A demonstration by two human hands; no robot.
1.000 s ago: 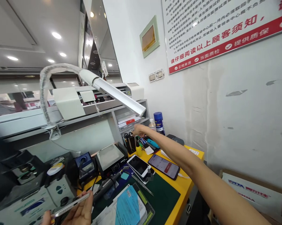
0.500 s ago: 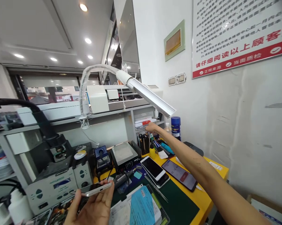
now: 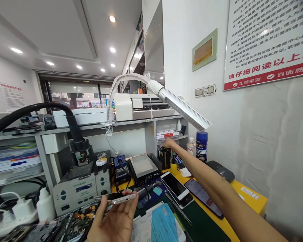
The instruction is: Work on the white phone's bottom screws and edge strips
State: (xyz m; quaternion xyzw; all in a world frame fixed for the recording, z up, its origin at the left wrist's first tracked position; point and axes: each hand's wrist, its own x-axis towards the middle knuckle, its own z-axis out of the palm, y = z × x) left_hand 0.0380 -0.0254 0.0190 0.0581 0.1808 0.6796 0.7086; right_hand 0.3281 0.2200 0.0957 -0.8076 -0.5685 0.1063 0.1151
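Note:
My left hand (image 3: 116, 218) holds a smartphone (image 3: 123, 199) almost edge-on, its silver bottom edge with the port facing me and its dark screen tilted upward. The thumb lies on one side and the fingers support it from below. My right hand (image 3: 168, 143) is stretched out to the far end of the bench, over a black tool holder (image 3: 165, 158) beside the shelf. Its fingers are curled downward at the tools; what they grip is too small to make out. Under my right arm lie a white-framed phone (image 3: 175, 185) and a phone with a lit screen (image 3: 203, 195), partly hidden by the forearm.
Tweezers (image 3: 179, 206) and a blue-and-white box (image 3: 163, 222) lie on the green mat (image 3: 204, 225). Around them are a heating plate (image 3: 143, 166), a grey rework station (image 3: 75, 193), a tray of circuit boards (image 3: 80, 218) and a blue spray can (image 3: 201, 146). A lamp (image 3: 184, 107) hangs overhead.
The view has turned left, so everything sits further right. My right hand has gone lower toward the tool holder. My left hand keeps hold of the smartphone.

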